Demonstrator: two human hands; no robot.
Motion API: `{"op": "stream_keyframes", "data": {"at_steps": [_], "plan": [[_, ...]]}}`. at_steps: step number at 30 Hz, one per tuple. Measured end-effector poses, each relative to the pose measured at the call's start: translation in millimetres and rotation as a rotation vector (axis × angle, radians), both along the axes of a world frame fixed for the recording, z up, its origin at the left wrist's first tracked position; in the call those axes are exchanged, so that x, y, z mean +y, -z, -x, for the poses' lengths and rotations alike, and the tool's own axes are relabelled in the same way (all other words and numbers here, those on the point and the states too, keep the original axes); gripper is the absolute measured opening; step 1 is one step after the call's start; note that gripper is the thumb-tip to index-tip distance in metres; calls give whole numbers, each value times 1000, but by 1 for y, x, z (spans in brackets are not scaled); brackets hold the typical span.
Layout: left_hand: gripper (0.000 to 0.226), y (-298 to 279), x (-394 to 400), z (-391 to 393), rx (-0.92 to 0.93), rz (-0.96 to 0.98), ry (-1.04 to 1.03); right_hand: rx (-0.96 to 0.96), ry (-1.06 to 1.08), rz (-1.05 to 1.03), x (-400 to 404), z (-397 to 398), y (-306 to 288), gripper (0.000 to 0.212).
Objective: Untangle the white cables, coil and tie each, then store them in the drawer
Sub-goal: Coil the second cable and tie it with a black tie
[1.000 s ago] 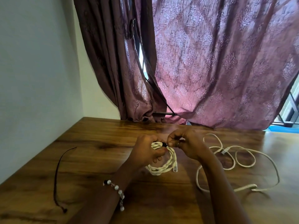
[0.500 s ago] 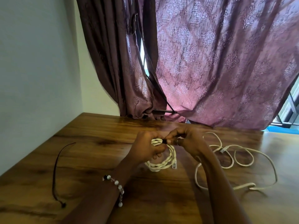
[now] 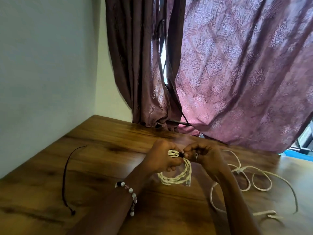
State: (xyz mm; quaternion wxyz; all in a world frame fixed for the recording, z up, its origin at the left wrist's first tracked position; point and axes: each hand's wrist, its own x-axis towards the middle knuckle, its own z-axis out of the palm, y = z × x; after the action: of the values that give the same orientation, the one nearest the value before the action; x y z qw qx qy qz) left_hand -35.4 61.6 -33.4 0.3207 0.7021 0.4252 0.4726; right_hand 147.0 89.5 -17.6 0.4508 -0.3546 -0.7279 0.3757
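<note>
1. Beaded bracelet on the left wrist, nearest.
2. Left hand grips the coiled white cable, just above the wood worktop.
3. Right hand pinches a small black tie on the coil w/ its fingertips.
4. Loose white cable lies to the right (not coiled).
5. Thin dark cord lies left.
6. Purple curtain at the back.

Left hand grips coiled white cable; right hand pinches black tie; loose cable beside.
</note>
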Motion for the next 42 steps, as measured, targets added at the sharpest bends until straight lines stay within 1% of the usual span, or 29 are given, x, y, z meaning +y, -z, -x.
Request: {"op": "stream_keyframes", "data": {"at_steps": [2, 6, 10, 13, 17, 19, 22, 24, 27, 29, 30, 35, 38, 42], "plan": [[12, 0, 0, 0, 9, 8, 3, 32, -16, 67, 0, -1, -1, 15], [11, 0, -1, -1, 22, 14, 23, 83, -36, 201, -1, -1, 0, 13], [25, -2, -3, -2, -10, 11, 12, 155, -10, 262, -2, -1, 1, 12], [30, -1, -1, -1, -75, 15, -1, 244, -26, 321, -2, -6, 0, 20], [40, -2, -3, -2, -65, -3, 19, 187, -1, 304, 0, -5, 2, 15], [33, -1, -1, -1, -63, -1, 5, 187, -2, 316, -1, -2, 1, 17], [19, 3, 2, -1, -25, -19, -10, 206, -3, 333, -3, -1, -5, 26], [20, 4, 1, -3, -4, -45, -20, 191, -6, 339, -5, -1, -9, 28], [22, 5, 1, -5, 1, -86, -38, 180, 5, 329, -7, 0, -13, 23], [38, 6, 2, -4, -18, -106, -69, 184, 11, 330, -7, 1, -14, 22], [42, 6, 2, -3, -30, -106, -74, 188, 15, 331, -7, 1, -14, 22], [27, 7, 2, -3, -109, -77, -45, 192, 36, 284, -4, 7, -6, 22], [25, 11, 8, -1, -167, -50, -49, 225, 24, 316, -4, 8, -6, 18], [26, 13, 12, -2, -175, -67, -41, 300, 31, 391, -5, 6, -6, 21]]}}
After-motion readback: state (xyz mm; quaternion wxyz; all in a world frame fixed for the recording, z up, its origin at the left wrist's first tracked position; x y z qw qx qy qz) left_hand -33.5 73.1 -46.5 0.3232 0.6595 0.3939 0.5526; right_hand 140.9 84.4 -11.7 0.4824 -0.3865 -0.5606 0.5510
